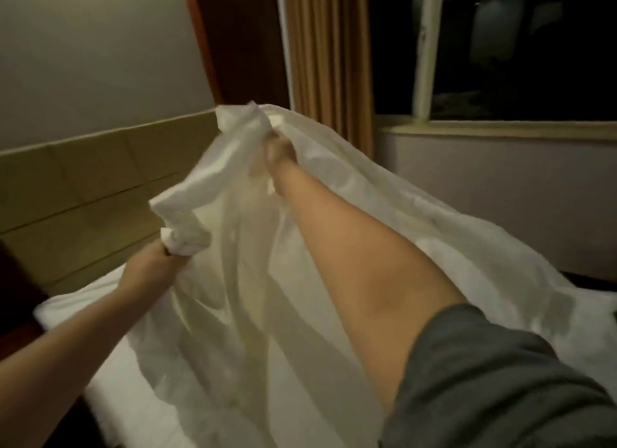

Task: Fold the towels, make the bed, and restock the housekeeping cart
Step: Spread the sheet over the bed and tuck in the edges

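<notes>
Sheet: white sheet (367,214) raised in the air above the bed, billowing, its far side draping down to the right.
Bed: white mattress (110,381) beneath the sheet, against the headboard.
Headboard: tan padded panels (83,187) below a pale wall (83,54).
Window: dark glass (534,47) with a white frame, on the right.
Curtain: orange-tan pleats (327,64) beside the window.
Right hand: right hand (280,150) held high, arm stretched out, grey sleeve (500,381); fingers bunched round the sheet's edge.
Left hand: left hand (150,267) lower, fist clenched on a gathered wad of sheet.
</notes>
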A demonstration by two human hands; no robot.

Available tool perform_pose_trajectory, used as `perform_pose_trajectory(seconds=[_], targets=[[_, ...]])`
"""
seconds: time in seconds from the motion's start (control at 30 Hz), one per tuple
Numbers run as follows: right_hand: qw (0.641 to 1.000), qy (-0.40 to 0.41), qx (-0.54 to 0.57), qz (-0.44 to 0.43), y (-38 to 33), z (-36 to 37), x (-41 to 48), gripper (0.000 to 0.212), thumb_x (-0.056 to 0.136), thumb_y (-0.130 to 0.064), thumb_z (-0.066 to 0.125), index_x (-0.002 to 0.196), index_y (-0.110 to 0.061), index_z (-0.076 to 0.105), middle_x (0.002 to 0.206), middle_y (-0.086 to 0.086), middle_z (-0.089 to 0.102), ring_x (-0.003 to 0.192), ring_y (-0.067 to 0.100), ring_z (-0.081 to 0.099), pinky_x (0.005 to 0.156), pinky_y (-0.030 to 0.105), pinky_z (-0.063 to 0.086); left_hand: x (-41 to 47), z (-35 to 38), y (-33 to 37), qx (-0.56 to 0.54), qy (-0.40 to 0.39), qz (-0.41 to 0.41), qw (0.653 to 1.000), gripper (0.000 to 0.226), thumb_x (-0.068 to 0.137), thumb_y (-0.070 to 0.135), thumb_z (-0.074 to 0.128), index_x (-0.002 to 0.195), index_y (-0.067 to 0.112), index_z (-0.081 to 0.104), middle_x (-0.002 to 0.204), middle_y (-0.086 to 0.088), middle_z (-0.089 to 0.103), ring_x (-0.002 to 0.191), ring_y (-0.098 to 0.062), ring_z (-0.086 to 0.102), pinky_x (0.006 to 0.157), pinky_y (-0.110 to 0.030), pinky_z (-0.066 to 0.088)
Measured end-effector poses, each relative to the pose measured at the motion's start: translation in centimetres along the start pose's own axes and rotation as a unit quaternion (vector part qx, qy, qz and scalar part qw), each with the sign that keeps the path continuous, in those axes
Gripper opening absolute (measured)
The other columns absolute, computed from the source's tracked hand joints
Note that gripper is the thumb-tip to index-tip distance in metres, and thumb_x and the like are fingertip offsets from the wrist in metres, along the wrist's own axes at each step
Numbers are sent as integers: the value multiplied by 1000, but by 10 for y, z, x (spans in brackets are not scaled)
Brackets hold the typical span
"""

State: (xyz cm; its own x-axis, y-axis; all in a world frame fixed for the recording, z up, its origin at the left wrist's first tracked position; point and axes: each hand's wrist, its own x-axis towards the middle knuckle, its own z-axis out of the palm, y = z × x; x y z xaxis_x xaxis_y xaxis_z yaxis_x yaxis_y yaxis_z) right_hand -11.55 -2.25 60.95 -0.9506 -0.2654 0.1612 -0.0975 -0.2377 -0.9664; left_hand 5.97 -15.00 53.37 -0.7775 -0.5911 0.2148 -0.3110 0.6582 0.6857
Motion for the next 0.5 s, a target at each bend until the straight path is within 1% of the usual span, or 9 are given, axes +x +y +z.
perform_pose_trajectory(seconds=[0.03,0.1,0.17,0.2,0.27,0.33,0.4,0.47,0.5], targets=[[998,-29,-54,23,8,-2,-11,37,101,-28,40,132,-12,53,127,10,58,114,28,54,101,40,43,0,-8,-18,7,-9,-14,1000,54,68,42,60,109,7,65,102,-15,66,98,-34,61,84,-42,47],[989,-80,-120,19,44,-8,-44,42,98,-27,40,139,-19,46,126,5,55,112,25,52,98,36,43,-7,-12,-55,13,-33,-46,998,57,67,43,62,114,10,64,109,-14,67,102,-33,61,90,-46,48],[982,-84,-148,85,97,1,-47,47,96,-20,40,143,-20,40,118,3,51,108,23,50,93,33,42,-15,-13,-90,27,-68,-73,995,68,59,44,59,117,8,61,114,-14,65,106,-34,59,92,-39,46],[975,-91,-166,115,118,6,-60,47,96,-17,41,143,-19,40,122,4,51,112,23,51,97,35,42,-17,-10,-108,33,-77,-82,993,73,56,45,57,118,7,60,115,-14,64,108,-34,58,89,-34,44],[965,-98,-180,164,156,16,-100,48,95,-15,43,143,-19,41,130,6,52,116,24,53,102,37,43,-24,-6,-145,63,-107,-96,988,77,54,49,56,117,6,60,118,-14,62,112,-32,56,86,-34,39],[954,-92,-176,223,195,25,-146,45,95,-13,46,139,-19,45,116,5,57,100,20,57,92,34,46,-33,-3,-181,59,-132,-111,983,74,57,51,59,116,6,61,119,-15,62,112,-32,56,85,-33,38],[944,-71,-157,281,224,44,-193,41,94,-8,47,133,-18,50,99,4,57,84,17,56,76,29,47,-41,-2,-215,47,-141,-129,980,63,73,47,62,119,5,60,122,-16,61,114,-32,55,87,-33,39],[935,-61,-149,317,247,73,-238,38,93,-4,47,130,-14,52,86,3,58,71,13,54,63,23,44,-46,-3,-245,47,-153,-127,979,46,87,34,60,122,3,57,125,-17,59,116,-32,53,89,-31,38],[933,-59,-138,328,259,91,-259,35,93,-5,47,127,-12,53,83,2,58,68,12,54,61,22,43,-50,-5,-259,43,-165,-120,978,38,90,26,59,122,4,57,126,-16,59,116,-31,53,88,-30,38]])
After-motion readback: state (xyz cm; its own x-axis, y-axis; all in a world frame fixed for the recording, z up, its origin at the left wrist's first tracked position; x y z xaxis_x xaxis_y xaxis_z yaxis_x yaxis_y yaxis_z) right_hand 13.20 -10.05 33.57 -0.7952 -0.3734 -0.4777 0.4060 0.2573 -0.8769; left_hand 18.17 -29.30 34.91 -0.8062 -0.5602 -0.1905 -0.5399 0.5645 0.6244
